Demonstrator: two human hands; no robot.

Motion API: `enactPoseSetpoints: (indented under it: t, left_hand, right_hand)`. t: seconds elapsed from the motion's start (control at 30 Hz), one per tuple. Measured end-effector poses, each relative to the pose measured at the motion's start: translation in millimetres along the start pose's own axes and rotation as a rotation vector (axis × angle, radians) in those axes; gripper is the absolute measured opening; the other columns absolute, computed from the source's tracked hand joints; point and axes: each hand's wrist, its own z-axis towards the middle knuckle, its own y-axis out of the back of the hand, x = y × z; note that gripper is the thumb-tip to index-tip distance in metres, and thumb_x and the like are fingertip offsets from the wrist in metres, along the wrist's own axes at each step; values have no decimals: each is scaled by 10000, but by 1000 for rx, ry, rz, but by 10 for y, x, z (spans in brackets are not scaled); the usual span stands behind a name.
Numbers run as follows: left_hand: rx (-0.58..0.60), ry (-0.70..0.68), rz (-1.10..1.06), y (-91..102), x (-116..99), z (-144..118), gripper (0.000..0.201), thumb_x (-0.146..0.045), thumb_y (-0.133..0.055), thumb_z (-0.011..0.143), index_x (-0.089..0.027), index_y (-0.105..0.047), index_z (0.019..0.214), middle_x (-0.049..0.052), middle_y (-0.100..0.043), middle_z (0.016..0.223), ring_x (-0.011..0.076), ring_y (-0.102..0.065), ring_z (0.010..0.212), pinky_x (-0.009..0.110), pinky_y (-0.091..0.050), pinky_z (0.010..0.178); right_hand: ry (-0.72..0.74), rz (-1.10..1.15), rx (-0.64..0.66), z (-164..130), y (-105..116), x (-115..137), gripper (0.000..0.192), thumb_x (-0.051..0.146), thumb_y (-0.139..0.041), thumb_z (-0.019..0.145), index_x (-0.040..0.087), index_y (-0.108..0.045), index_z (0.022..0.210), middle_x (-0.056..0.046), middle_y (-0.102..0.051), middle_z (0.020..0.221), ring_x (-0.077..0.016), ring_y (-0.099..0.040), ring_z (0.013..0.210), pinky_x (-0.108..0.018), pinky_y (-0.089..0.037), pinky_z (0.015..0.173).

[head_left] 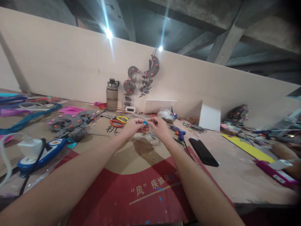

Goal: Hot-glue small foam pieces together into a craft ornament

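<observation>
Small blue bead [145, 123] sits pinched between both hands, held just above the counter [235, 175] over the cardboard sheet [131, 157]. Left hand [133, 126] fingers closed on it, right hand [159, 126] fingertips pressed on the same piece, thin wire loops [152, 138] hanging below. Judgement: a steady, close grip with light pull suits best; wire could slip or kink. Containers: water bottle [112, 95] upright near the wall, lid on, contents unclear. Scissors [118, 121] just beyond left hand, phone [203, 152] right.
</observation>
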Motion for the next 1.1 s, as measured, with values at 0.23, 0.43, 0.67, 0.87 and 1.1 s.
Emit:
enactPoseSetpoints:
  t: [0.23,0.43,0.67,0.87,1.1]
  left_hand:
    - [47,27,-5,-3,-4,0,258,-246,-769,647,-87,-650,812,96,-688,768,154,-658,672,283,-531,649]
    - [39,-9,95,8,29,12,251,-296,-751,665,-97,-647,777,89,-684,723,158,-644,623,314,-536,639]
    - [-13,2,57,39,17,23,232,-275,-731,680,-89,-647,791,90,-674,749,128,-618,616,260,-495,602]
    - [-18,12,65,105,69,75,269,-312,-750,636,-99,-634,753,55,-656,720,92,-569,575,222,-436,560]
    - [-4,101,354,256,164,68,256,-362,-686,650,-120,-607,677,-12,-557,562,69,-447,475,198,-320,473]
  right_hand:
    - [-29,-51,3,-4,-10,-6,74,204,-598,761,172,-659,785,-16,-575,758,-133,-481,677,-268,-379,672]
    - [-47,-52,0,-5,-27,0,83,225,-595,760,165,-651,774,-24,-598,758,-136,-495,689,-264,-376,680]
    - [-111,48,-17,29,29,-30,295,353,-443,842,165,-655,763,-4,-598,668,-132,-499,644,-243,-355,619]
    - [-229,-101,266,0,-28,-139,198,290,-518,794,157,-645,719,29,-551,582,-101,-461,552,-216,-319,541]
    - [-217,-159,249,-34,-120,-253,148,202,-527,777,151,-666,780,-28,-647,727,-134,-547,682,-239,-385,653]
